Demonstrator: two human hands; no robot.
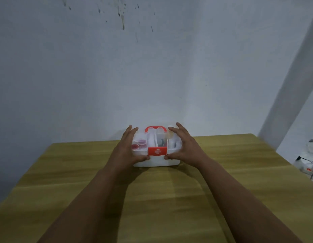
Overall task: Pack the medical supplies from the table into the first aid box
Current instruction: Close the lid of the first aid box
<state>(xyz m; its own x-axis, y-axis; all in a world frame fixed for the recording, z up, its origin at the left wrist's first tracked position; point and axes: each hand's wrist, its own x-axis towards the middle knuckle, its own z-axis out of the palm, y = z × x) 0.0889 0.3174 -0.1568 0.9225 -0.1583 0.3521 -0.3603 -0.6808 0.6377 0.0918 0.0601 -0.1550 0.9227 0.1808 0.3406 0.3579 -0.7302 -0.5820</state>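
Note:
A small white first aid box (pixel 156 161) with a clear lid, a red handle and a red latch bearing a white cross stands near the far edge of the wooden table (pixel 169 199). Its lid is down, and supplies show through it, among them red-capped items on the left. My left hand (pixel 130 148) lies on the box's left side, thumb on the front beside the latch. My right hand (pixel 182 146) is at the right side, fingers spread over the lid, thumb on the front.
A grey-white wall rises just behind the table. Beyond the table's right edge lie white items, cables and a device with a red light (pixel 309 170).

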